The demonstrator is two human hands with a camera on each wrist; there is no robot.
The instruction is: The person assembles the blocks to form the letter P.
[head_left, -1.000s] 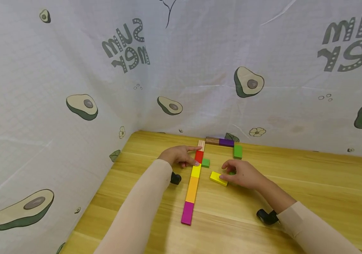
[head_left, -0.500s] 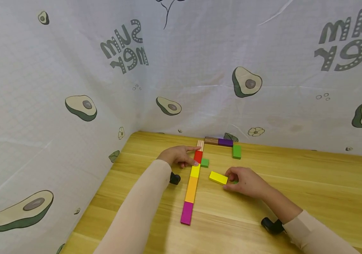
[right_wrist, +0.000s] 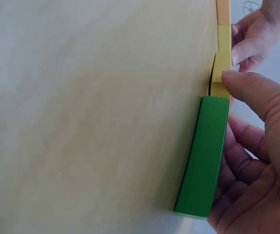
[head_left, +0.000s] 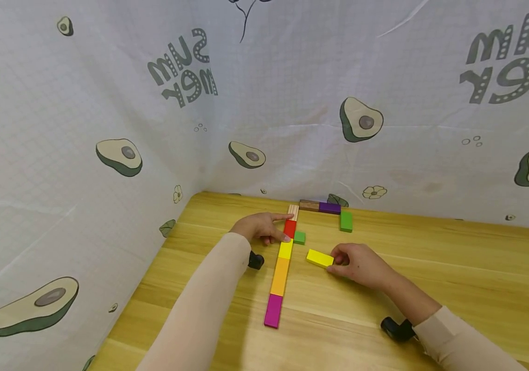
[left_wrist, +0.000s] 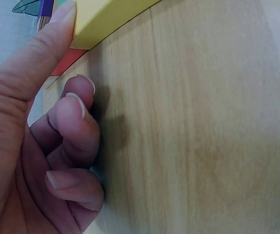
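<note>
A row of flat toy blocks runs down the table: a striped wooden block (head_left: 294,210), a red block (head_left: 290,229), a yellow one, an orange block (head_left: 280,276) and a magenta block (head_left: 273,310). My left hand (head_left: 260,226) rests over its far end, index finger stretched to the striped block, thumb touching the row where red meets yellow. To the right, my right hand (head_left: 359,264) pinches the end of a separate yellow block (head_left: 318,258) between thumb and fingers. In the right wrist view a long green block (right_wrist: 203,156) lies beside that palm; the head view hides it.
A small green block (head_left: 299,237) sits against the row's right side. Farther back, a brown block (head_left: 309,205), a purple block (head_left: 330,208) and another green block (head_left: 346,222) form a corner. A printed curtain (head_left: 287,113) hangs behind the table.
My right hand first drew back to the right along the separate yellow block, then took its end between thumb and fingers and shifted it slightly. My left hand stays in place.
</note>
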